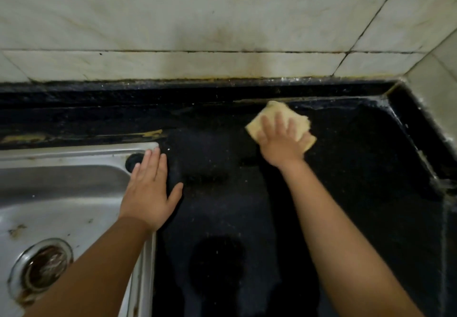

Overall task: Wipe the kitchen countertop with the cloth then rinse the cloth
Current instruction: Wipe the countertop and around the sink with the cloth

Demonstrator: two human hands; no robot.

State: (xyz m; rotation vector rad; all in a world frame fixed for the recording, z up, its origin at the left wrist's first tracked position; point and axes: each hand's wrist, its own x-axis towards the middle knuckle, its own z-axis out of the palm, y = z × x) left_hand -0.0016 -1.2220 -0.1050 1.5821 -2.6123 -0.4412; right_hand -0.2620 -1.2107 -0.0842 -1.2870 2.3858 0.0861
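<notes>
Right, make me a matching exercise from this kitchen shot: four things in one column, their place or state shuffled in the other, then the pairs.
Things
1. cloth
2. left hand
3. sink
4. wall tiles

Place or state
A. steel basin on the left, drain at its bottom
B. pale, stained, rising behind the countertop
C. yellowish, pressed flat under the right hand
D. fingers straight, resting flat across the sink's right rim

Pairs: 1-C, 2-D, 3-A, 4-B
</notes>
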